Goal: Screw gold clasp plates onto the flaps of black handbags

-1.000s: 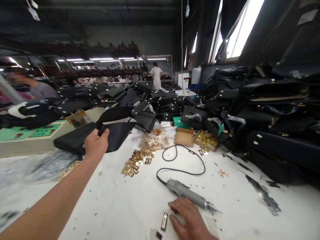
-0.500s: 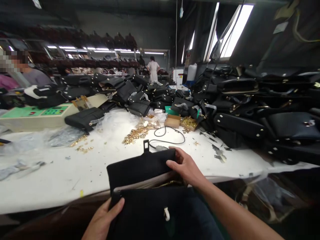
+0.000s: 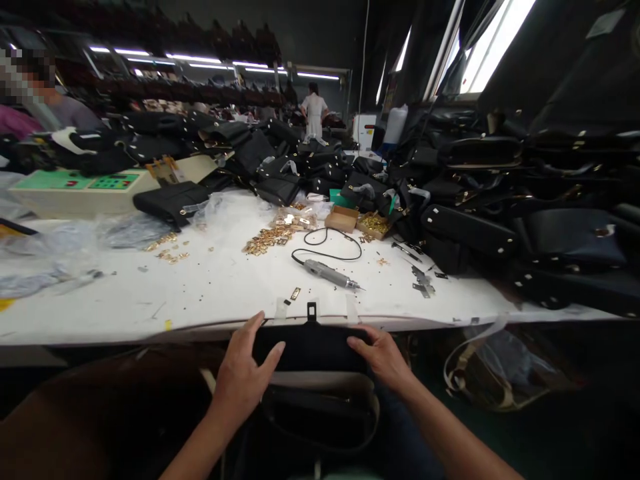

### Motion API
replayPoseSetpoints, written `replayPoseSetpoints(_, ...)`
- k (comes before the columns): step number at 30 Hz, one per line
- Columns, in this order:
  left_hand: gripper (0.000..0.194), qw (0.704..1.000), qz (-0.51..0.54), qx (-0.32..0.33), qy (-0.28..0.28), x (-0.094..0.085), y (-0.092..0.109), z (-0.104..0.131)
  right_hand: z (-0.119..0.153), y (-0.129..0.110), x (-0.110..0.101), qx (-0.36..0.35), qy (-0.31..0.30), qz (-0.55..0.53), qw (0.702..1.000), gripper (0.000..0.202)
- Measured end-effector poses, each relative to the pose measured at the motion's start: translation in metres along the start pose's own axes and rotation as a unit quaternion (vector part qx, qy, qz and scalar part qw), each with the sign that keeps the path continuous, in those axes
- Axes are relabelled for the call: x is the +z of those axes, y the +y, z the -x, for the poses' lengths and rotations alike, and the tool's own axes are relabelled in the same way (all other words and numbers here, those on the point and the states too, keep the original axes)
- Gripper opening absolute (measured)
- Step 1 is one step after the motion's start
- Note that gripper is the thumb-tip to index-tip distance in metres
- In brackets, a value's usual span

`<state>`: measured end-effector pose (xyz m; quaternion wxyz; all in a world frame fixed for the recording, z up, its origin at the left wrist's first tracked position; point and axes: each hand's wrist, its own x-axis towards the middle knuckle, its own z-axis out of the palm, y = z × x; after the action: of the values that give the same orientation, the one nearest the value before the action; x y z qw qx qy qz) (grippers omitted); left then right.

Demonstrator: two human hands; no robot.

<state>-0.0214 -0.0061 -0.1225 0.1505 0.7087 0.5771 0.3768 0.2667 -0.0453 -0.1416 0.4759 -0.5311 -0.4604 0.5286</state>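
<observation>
A black handbag (image 3: 320,413) is in front of me, its mouth facing up and its flap (image 3: 310,348) raised against the table edge. From the flap's top edge sticks a small tab with a rectangular cut-out (image 3: 312,311). My right hand (image 3: 383,353) grips the flap's right end, thumb on the near face and fingers behind. At the left end is my left hand (image 3: 245,367), its thumb and fingers spread apart beside the flap. Just past the tab lie a small gold plate (image 3: 295,294) and a grey electric screwdriver (image 3: 333,275) with a black cord.
Gold hardware (image 3: 270,240) is heaped mid-table, near an open cardboard box (image 3: 342,219). Black bags (image 3: 470,233) are piled at the right and back. A machine with a green panel (image 3: 80,193) stands left. A person in light clothing (image 3: 314,113) stands far off.
The bag has come down and toward me, its flap now level along the table edge. My left hand has moved from the bag's body up to the flap's left end, fingers spread. The screwdriver is now uncovered.
</observation>
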Motion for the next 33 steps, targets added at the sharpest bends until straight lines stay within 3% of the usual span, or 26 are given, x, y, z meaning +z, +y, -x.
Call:
replayPoseSetpoints(2, 0.064, 0.991, -0.069, 0.11, 0.036, 0.004, 0.019, -0.013, -0.002, -0.005, -0.003, -0.001, -0.025, 0.002, 1.0, 0.043)
replayPoseSetpoints(5, 0.04, 0.974, -0.13, 0.182, -0.031, 0.013, 0.038, -0.027, -0.009, -0.015, -0.01, -0.013, -0.068, 0.019, 0.997, 0.04)
replayPoseSetpoints(7, 0.028, 0.965, -0.158, 0.185, -0.094, 0.02, 0.04, -0.03, -0.016, -0.023, -0.014, -0.017, -0.1, 0.056, 0.993, 0.037)
replayPoseSetpoints(9, 0.03, 0.961, -0.172, 0.18, -0.118, 0.029, 0.035, -0.03, -0.028, -0.033, -0.016, -0.017, -0.117, 0.118, 0.986, 0.036)
replayPoseSetpoints(12, 0.034, 0.962, -0.157, 0.171, -0.146, 0.04, 0.023, -0.026, -0.058, -0.045, -0.007, -0.055, -0.078, 0.212, 0.973, 0.034)
replayPoseSetpoints(16, 0.034, 0.963, -0.109, 0.142, -0.203, 0.046, 0.011, -0.018, -0.114, -0.046, 0.03, -0.127, -0.045, 0.31, 0.941, 0.023)
replayPoseSetpoints(20, 0.034, 0.954, -0.119, 0.137, -0.237, 0.045, 0.007, -0.013, -0.159, -0.033, 0.068, -0.114, -0.084, 0.456, 0.879, 0.029)
replayPoseSetpoints(23, 0.034, 0.955, -0.13, 0.124, -0.237, 0.044, 0.002, -0.012, -0.171, -0.024, 0.084, -0.103, -0.077, 0.531, 0.838, 0.032)
replayPoseSetpoints(26, 0.032, 0.954, -0.126, 0.119, -0.244, 0.044, -0.002, -0.012, -0.173, -0.02, 0.09, -0.097, -0.066, 0.536, 0.836, 0.03)
replayPoseSetpoints(33, 0.029, 0.948, -0.139, 0.138, -0.249, 0.042, 0.005, -0.009, -0.179, -0.025, 0.094, -0.039, -0.059, 0.491, 0.868, 0.026)
